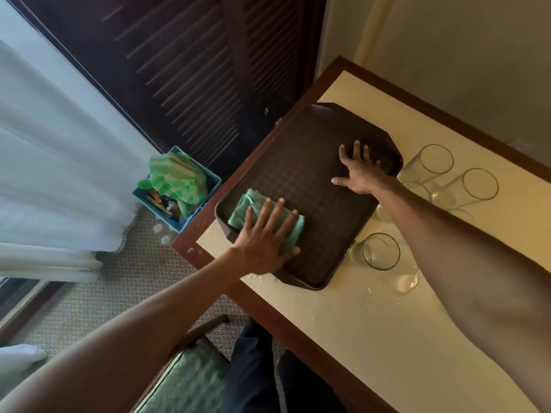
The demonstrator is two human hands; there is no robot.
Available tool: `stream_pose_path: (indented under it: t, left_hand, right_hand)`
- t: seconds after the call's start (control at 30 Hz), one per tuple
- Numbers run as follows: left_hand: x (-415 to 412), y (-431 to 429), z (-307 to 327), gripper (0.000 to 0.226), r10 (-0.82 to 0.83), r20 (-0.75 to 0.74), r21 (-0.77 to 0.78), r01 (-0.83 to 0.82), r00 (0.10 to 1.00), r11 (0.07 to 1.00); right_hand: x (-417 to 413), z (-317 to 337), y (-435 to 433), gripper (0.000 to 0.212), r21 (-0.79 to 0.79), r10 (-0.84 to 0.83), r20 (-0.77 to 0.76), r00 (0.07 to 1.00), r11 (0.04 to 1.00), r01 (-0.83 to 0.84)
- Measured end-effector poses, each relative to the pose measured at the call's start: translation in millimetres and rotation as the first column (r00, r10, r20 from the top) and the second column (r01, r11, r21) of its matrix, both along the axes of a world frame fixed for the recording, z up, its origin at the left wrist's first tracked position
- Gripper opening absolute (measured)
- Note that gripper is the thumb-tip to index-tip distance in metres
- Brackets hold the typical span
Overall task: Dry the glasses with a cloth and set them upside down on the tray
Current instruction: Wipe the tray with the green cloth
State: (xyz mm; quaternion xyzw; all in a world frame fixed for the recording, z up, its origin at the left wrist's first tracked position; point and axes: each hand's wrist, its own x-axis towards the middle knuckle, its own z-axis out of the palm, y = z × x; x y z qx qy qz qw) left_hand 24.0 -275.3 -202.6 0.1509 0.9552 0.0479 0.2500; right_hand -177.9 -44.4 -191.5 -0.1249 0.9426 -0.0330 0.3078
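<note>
My left hand (pixel 265 242) lies spread flat on the cloth (pixel 247 202), my right hand (pixel 357 174) spread on the tray (pixel 298 162); I'd gather the cloth first, then lift 1 near glass (pixel 380 251).

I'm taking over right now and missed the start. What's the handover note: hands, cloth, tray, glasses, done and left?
Left hand: open, flat on the folded green cloth, which lies on the tray.
Right hand: open, flat on the tray's far end.
Glasses: mouth-up on the table, right of the tray.
Done: no glass on the tray yet.
Left: dry every glass, set each upside down on the tray.
</note>
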Motion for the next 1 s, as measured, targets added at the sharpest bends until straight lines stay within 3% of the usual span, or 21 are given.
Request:
stream_pose_path:
  t: [0.2,0.4,0.53,1.0]
  left_hand:
    - [0.9,2.6,-6.5,0.068,-0.136,-0.006,0.047,0.136,0.991,0.990]
    - [-65.0,-18.8,-14.3,0.063,-0.002,-0.079,0.075,0.008,0.997,0.997]
    - [-118.1,-16.4,-12.7,0.065,-0.004,-0.111,0.093,0.014,0.994,0.996]
    - [-256.2,8.6,-9.0,0.067,-0.246,-0.167,0.004,0.250,0.955,0.968]
  right_hand:
    - [-0.3,1.0,1.9,0.086,-0.013,0.010,-0.002,1.000,1.000,-0.010]
    - [0.4,-0.5,2.7,0.088,-0.035,-0.003,-0.022,1.000,0.999,0.003]
    - [1.3,-4.8,3.9,0.088,-0.045,0.002,-0.030,1.000,0.999,-0.003]
    - [-3.3,-6.6,3.6,0.105,-0.104,-0.121,-0.021,0.992,0.987,0.118]
